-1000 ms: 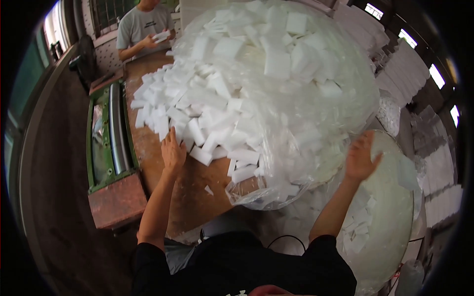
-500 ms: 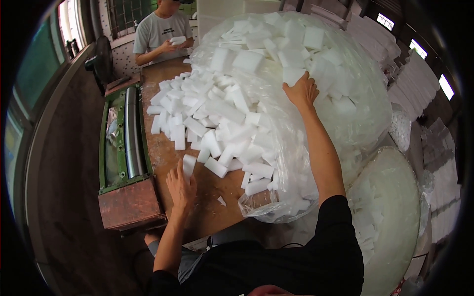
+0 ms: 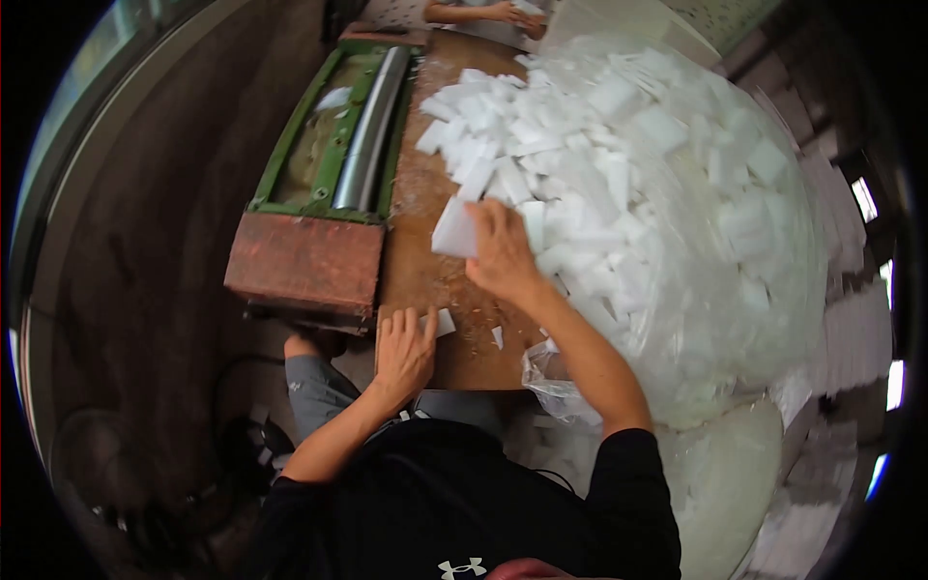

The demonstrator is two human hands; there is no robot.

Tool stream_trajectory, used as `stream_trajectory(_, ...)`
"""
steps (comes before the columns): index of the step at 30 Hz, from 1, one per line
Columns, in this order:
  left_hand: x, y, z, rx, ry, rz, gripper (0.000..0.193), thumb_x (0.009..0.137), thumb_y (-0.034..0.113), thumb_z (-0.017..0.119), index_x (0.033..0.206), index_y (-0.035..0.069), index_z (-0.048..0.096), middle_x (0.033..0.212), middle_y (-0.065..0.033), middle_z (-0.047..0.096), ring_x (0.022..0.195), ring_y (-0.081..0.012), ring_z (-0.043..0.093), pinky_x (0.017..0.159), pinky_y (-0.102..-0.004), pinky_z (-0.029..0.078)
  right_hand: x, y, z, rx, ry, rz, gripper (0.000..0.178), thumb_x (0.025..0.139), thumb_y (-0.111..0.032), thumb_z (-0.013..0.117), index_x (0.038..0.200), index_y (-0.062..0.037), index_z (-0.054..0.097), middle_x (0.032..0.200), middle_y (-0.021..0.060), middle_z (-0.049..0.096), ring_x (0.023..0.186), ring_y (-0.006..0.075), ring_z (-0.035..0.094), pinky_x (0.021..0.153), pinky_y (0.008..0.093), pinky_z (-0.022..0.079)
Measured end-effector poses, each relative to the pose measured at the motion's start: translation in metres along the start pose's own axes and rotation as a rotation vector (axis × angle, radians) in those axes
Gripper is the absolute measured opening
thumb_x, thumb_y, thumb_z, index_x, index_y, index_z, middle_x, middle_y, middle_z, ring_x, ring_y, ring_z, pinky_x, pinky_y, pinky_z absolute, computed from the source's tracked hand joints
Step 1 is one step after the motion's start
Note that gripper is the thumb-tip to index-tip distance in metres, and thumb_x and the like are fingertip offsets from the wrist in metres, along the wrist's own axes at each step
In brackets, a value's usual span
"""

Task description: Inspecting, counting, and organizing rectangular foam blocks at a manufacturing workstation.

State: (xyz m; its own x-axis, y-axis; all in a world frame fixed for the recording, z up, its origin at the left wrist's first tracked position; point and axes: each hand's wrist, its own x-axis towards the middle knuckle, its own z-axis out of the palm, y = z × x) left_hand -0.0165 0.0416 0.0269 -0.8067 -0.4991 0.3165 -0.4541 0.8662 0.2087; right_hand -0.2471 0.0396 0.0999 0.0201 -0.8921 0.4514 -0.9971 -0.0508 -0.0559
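Note:
My right hand [image 3: 503, 251] is closed around the edge of a white foam block [image 3: 452, 230] above the wooden table [image 3: 459, 333], beside the heap. My left hand [image 3: 404, 350] lies lower, at the table's near edge, with its fingers curled over a smaller white foam piece [image 3: 445, 323]. Much of that piece is hidden under the fingers. A large heap of loose white foam blocks [image 3: 580, 164] spreads over the table on the far right side. Part of it sits inside a big clear plastic bag [image 3: 677, 329].
A green-framed machine with a metal roller [image 3: 372, 130] and a reddish box end [image 3: 304, 261] borders the table's left side. Another person's hands [image 3: 517, 14] hold a white piece at the far end. A second, pale bag [image 3: 725, 483] stands at the lower right.
My view has turned. My right hand has come back from the bagged heap and now carries a foam block over the table. My left hand has moved down to the near edge with its piece.

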Motion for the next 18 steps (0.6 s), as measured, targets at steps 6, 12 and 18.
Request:
stream_trajectory(6,-0.006,-0.005,-0.001,-0.120,0.057,-0.050,0.046,0.079,0.026,0.069,0.116,-0.001,0.058,0.096,-0.0137,0.052,0.090,-0.0280,0.050,0.077,-0.0382,0.039,-0.010,-0.032,0.045,0.173,-0.176,-0.017,0.065,0.065,-0.010,0.085,0.123,-0.0058,0.054,0.122,0.0196,0.045,0.109,0.0406,0.052,0.095,0.0480,0.045)
stream_trajectory(12,0.002,-0.012,0.016,-0.110,0.111,-0.023,0.031,0.081,0.019,0.062,0.105,0.000,0.061,0.092,-0.0114,0.053,0.089,-0.0249,0.051,0.075,-0.0354,0.040,0.007,-0.023,0.042,0.211,-0.311,-0.158,0.035,0.072,-0.021,0.085,0.099,-0.0073,0.068,0.119,0.0172,0.054,0.100,0.0366,0.062,0.082,0.0449,0.052)
stream_trajectory(18,0.002,-0.024,0.027,-0.235,0.124,0.004,0.051,0.087,0.025,0.063,0.136,0.011,0.056,0.095,-0.0110,0.051,0.086,-0.0255,0.052,0.067,-0.0353,0.044,0.068,-0.007,0.057,0.414,-0.194,-0.051,0.027,0.079,-0.024,0.082,0.088,-0.0013,0.070,0.088,0.0170,0.061,0.079,0.0354,0.063,0.068,0.0407,0.051)
